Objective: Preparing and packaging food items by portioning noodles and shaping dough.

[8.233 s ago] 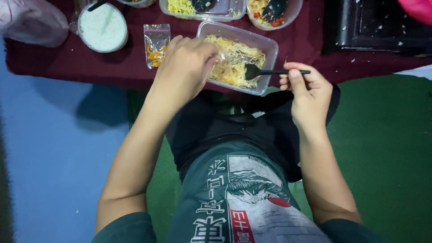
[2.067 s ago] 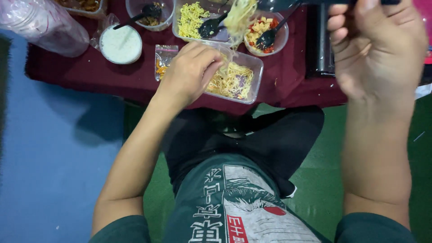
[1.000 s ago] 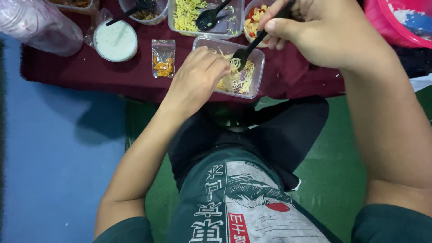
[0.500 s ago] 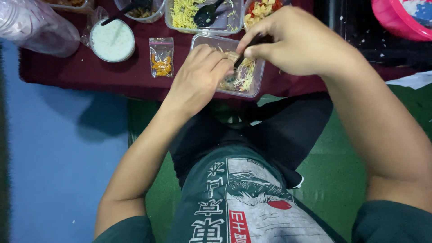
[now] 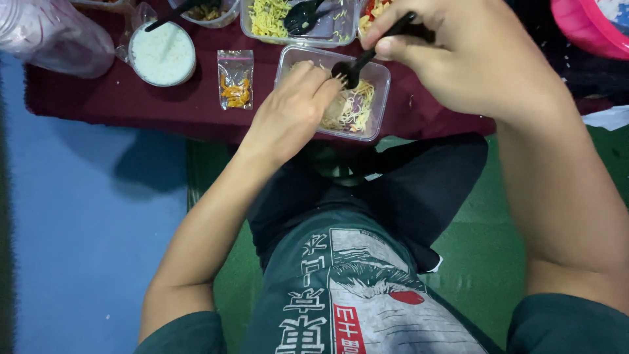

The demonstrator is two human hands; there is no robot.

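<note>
near the top centre the right hand (image 5: pixel 472 59) pinches a light, stiff black fork (image 5: pixel 367 56) by its handle, while the left hand (image 5: pixel 291 115) with closed fingers steadies the thin, bendy noodle container (image 5: pixel 377 98).

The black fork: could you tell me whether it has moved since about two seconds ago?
Yes. The black fork in the right hand came down from above the far tubs into the clear container, which the left hand steadies.

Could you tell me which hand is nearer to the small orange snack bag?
Left. The left hand rests on the noodle box, just right of the snack bag. The right hand holds a fork beyond that box.
</note>
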